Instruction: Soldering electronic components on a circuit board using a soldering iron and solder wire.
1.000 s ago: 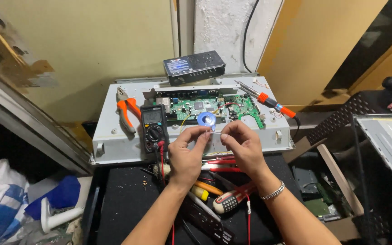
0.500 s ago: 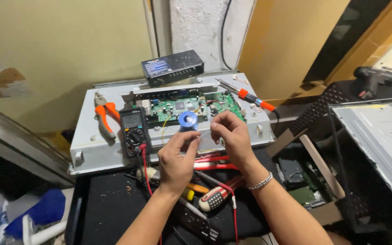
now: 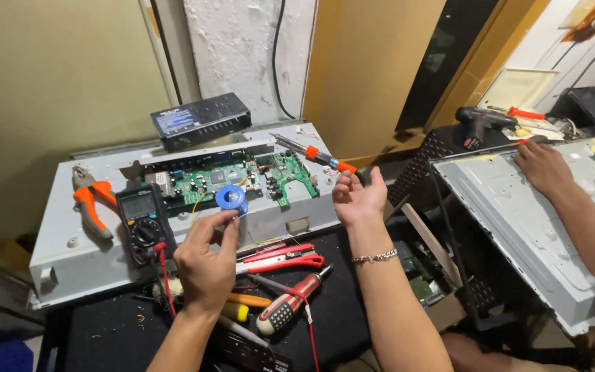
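Note:
My left hand (image 3: 208, 265) hovers over the front edge of a grey metal chassis (image 3: 56, 248). Its thumb and forefinger pinch a thin solder wire just below a blue solder spool (image 3: 231, 198). The spool rests by a green circuit board (image 3: 201, 182). My right hand (image 3: 359, 200), with a bracelet on the wrist, is open with the palm turned inward and holds nothing. It is just below the orange-gripped soldering iron (image 3: 321, 157), which lies at the chassis's right end without touching it.
A multimeter (image 3: 142, 220) and orange pliers (image 3: 91, 203) lie on the left of the chassis, a black box (image 3: 201, 120) behind. Red cutters (image 3: 284, 256) and a red-black screwdriver (image 3: 285, 311) lie in front. Another person's hand (image 3: 545, 165) rests on a grey panel (image 3: 518, 220) at right.
My right hand let go near the spool, moved right toward the soldering iron and opened. My left hand stayed at the spool. The view swung right, revealing the other person's arm.

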